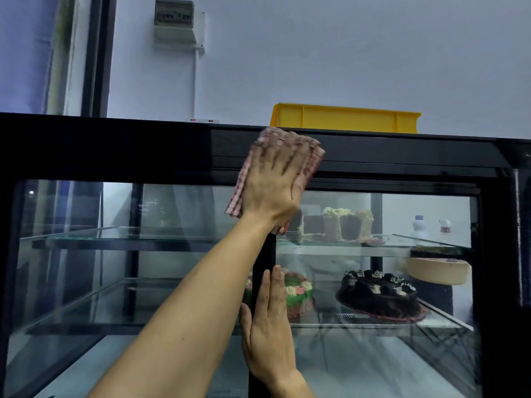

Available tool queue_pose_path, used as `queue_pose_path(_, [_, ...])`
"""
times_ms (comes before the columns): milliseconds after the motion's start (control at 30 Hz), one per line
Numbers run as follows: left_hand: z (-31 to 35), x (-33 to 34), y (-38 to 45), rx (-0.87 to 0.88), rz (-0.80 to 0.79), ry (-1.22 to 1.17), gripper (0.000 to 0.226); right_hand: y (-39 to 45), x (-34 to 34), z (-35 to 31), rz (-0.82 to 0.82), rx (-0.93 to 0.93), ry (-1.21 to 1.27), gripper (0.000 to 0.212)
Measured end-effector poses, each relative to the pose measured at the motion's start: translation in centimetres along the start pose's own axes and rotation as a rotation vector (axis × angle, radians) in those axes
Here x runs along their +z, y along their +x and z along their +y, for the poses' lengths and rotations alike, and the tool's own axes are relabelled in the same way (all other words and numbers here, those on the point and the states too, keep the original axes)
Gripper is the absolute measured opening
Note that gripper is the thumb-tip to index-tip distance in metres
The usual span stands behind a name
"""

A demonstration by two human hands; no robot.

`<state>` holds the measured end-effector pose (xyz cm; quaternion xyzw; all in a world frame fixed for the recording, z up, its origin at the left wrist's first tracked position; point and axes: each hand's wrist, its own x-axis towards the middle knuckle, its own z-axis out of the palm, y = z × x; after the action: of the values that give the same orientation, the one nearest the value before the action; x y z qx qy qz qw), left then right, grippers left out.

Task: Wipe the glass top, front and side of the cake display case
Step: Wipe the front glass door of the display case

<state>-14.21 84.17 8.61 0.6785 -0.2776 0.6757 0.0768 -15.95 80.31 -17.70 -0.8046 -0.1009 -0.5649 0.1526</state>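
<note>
The cake display case (115,147) has a black frame and a glass front (86,282) that fills most of the view. My left hand (273,185) reaches up from the lower left and presses a red-and-white checked cloth (238,196) flat against the black top band of the front, fingers spread and blurred by motion. My right hand (267,326) lies flat and empty on the black centre post of the front, fingers together and pointing up.
A yellow crate (344,117) sits on the case's top at the back. Inside are a chocolate cake (379,294), a green and pink cake (298,291), a cut cake (342,225) and two bottles (419,225). An electrical box (178,23) hangs on the wall.
</note>
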Motion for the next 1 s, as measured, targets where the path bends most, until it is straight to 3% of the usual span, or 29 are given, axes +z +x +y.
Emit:
queue_pose_path(33, [-0.4, 0.2, -0.1, 0.076, -0.010, -0.002, 0.062, 0.0, -0.1, 0.2, -0.006, -0.012, -0.007, 0.074])
queue_pose_path(67, [-1.1, 0.2, 0.1, 0.043, 0.003, -0.008, 0.061, 0.0, -0.2, 0.4, -0.008, -0.028, -0.016, 0.074])
queue_pose_path(167, [-4.0, -0.6, 0.6, -0.407, 0.096, -0.002, 0.062, 0.0, -0.4, 0.5, 0.003, -0.054, -0.030, 0.072])
queue_pose_path(233, [-4.7, -1.2, 0.4, -0.542, 0.101, 0.050, 0.063, 0.0, -0.5, 0.4, 0.003, -0.041, -0.019, 0.071])
queue_pose_path(367, [-3.9, -1.3, -1.8, -0.130, 0.023, 0.009, 0.062, -0.1, -0.6, 0.2, -0.022, -0.031, -0.013, 0.074])
queue_pose_path(400, [-4.3, -1.3, -2.6, -0.098, 0.022, -0.001, 0.061, -0.1, -0.7, 0.2, -0.034, -0.031, -0.009, 0.076])
queue_pose_path(533, [-4.6, -1.6, -6.5, -0.290, 0.041, -0.002, 0.063, -0.1, -1.1, 0.0, -0.052, -0.016, 0.017, 0.077])
queue_pose_path(733, [-1.6, -1.4, -12.5, -0.379, -0.028, -0.004, 0.064, -1.3, -1.4, 0.5, -0.071, -0.021, -0.026, 0.074])
queue_pose_path(1000, [-4.8, -2.0, -5.4, -0.341, -0.009, 0.009, 0.067, -1.8, -0.9, 0.5, -0.055, -0.012, -0.060, 0.071])
